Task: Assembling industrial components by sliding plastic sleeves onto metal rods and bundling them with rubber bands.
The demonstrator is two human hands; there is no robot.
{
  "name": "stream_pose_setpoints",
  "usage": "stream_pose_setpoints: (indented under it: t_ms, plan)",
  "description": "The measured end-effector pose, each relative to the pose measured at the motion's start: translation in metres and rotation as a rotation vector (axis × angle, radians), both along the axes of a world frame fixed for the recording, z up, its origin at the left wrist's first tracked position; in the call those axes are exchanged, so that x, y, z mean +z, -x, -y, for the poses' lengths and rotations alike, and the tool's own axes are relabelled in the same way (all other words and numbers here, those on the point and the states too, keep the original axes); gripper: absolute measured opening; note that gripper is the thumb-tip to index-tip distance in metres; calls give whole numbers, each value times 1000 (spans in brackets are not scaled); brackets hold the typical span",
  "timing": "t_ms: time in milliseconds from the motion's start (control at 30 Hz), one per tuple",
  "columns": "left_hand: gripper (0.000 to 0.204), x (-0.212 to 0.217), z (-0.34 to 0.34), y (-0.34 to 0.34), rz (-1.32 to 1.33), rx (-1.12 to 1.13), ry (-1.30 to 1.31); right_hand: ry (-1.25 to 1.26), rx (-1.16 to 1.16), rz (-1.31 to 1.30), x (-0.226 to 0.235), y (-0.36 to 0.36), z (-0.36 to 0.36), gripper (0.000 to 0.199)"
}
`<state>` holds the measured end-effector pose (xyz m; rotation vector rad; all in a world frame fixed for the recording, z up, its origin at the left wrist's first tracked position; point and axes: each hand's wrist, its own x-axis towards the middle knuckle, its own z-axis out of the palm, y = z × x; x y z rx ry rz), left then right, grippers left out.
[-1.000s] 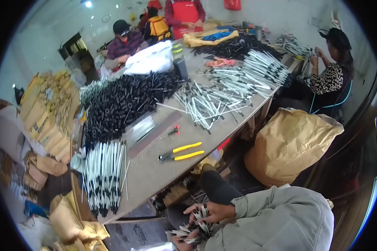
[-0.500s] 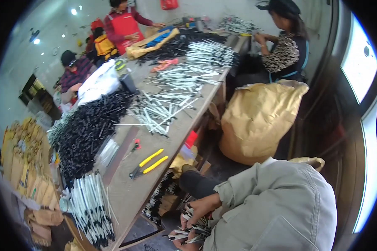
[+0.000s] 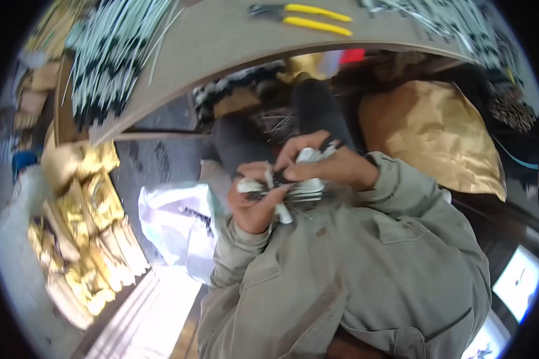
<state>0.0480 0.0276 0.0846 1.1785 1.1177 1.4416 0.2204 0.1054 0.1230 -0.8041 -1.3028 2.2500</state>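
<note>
Both hands meet over my lap around a bundle of thin white-and-black rods [image 3: 305, 192], blurred by motion. My left hand [image 3: 253, 206] is closed about its left side. My right hand [image 3: 335, 170] closes on it from the right, fingers bent toward the dark middle. Pale patches show at the fingers of both hands; whether they are rod ends or wrappings I cannot tell. On the table [image 3: 209, 45] ahead lie yellow-handled pliers [image 3: 302, 18], apart from both hands. A large pile of similar white rods with black ends [image 3: 117, 57] sits at the table's left.
A brown paper sack [image 3: 431, 137] stands to my right. On my left are a white plastic bag [image 3: 176, 221] and several brown paper packets [image 3: 84, 239]. More white rods [image 3: 440, 24] lie at the table's far right. The table's curved-looking edge [image 3: 233, 70] crosses ahead of my knees.
My view has swung down and left, from the long table and co-workers to my lap. Both hands now show fully, still around the rods; the pliers appear higher in view.
</note>
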Motion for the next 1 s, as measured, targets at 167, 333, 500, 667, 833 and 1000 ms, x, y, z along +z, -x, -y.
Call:
stream_pose_setpoints:
  t_ms: [167,333,500,667,833,1000]
  plan:
    - [22,4,-6,12,18,-114,92,-31,-60,159,-3,6,-3,15]
    - [21,1,-11,31,15,-295,1,-51,-51,179,2,7,-1,14]
    - [19,-1,-11,34,8,-370,72,-101,-36,114,-1,4,0,15]
    - [20,-4,-4,33,19,-339,93,-209,-25,84,0,6,-2,14]
    - [23,-5,-3,30,-2,-330,74,-198,-17,48,-3,4,-3,13]
    - [21,-2,6,23,81,-223,198,-198,-8,31,-5,3,-3,12]
